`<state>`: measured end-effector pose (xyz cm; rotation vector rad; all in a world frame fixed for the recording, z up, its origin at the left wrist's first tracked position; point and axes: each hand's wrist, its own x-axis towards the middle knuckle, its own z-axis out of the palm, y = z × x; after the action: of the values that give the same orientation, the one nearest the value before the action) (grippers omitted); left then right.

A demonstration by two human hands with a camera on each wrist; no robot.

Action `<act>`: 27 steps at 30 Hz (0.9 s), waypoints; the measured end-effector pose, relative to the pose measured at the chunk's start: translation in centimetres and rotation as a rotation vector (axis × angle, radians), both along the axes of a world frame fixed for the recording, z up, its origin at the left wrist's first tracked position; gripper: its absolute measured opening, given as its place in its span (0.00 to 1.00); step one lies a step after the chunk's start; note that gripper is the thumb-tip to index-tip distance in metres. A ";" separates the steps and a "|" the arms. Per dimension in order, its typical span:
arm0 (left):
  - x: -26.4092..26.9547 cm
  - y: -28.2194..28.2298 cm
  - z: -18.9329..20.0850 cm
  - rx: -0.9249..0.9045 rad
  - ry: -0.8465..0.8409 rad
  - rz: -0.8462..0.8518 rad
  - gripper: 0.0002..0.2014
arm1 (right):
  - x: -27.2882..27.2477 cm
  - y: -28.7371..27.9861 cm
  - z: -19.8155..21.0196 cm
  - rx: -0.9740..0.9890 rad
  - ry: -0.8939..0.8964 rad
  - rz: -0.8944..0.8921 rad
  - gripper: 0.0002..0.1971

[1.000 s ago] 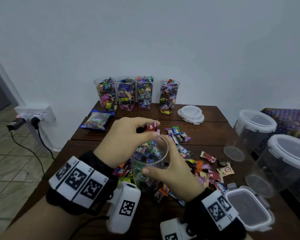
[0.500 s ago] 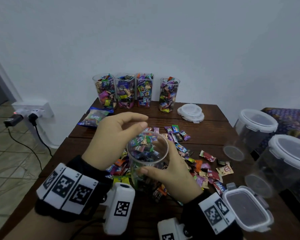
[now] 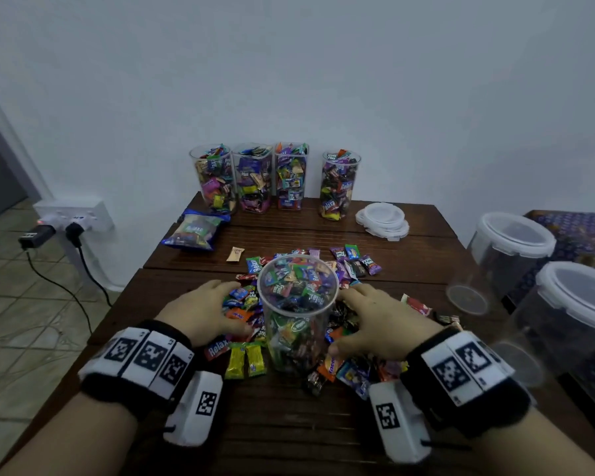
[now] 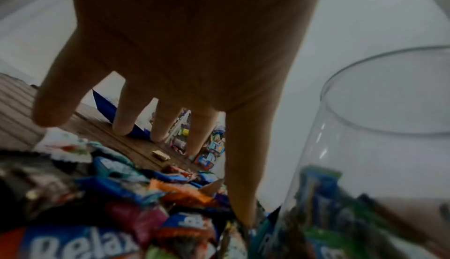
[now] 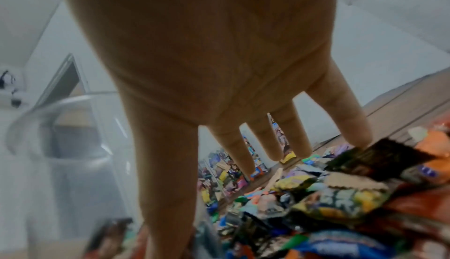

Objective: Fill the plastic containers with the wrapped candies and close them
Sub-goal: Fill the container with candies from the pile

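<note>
The left hand point(image 4: 185, 51) spreads straight fingers point(image 4: 56, 107) downward over a heap of wrapped candies point(image 4: 116, 190), the thumb tip reaching into the wrappers; nothing sits in the grip. Just beside the thumb stands a clear plastic container point(image 4: 380, 128), open-topped and partly filled with candies (its lower half is blurred). Below the grip lies a wrapper reading "Relax" point(image 4: 80, 246). Beyond the fingertips, a small tan candy point(image 4: 160, 155) lies alone on the brown wooden counter point(image 4: 17, 109), with a blue bag's edge point(image 4: 107, 109) farther off.

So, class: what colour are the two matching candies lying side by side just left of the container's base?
Yellow candies, seen best in the head view.
</note>
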<state>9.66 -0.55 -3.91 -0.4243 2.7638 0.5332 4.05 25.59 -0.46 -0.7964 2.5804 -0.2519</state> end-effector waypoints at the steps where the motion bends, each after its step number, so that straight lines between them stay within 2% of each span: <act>1: -0.2 0.0 -0.1 -0.039 -0.065 -0.014 0.49 | -0.2 0.1 0.0 0.051 0.004 0.001 0.49; 5: -0.6 0.4 -0.2 -0.092 -0.233 -0.059 0.59 | -1.0 -0.2 -0.7 0.182 -0.038 0.031 0.56; 9: -0.8 1.1 -0.4 -0.081 -0.282 -0.142 0.60 | -1.4 -0.8 -1.8 0.282 -0.046 0.072 0.59; 20: -1.1 2.3 -0.3 -0.265 -0.237 -0.272 0.40 | -2.1 -1.2 -2.4 0.334 0.074 0.109 0.44; 27: -1.1 2.6 0.4 -0.293 -0.159 -0.267 0.26 | -2.0 -1.4 -2.3 0.292 0.125 0.122 0.31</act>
<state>8.55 2.03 -3.52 -0.1455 2.6890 0.0284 2.03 24.15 -2.78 -0.8769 2.5869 0.2139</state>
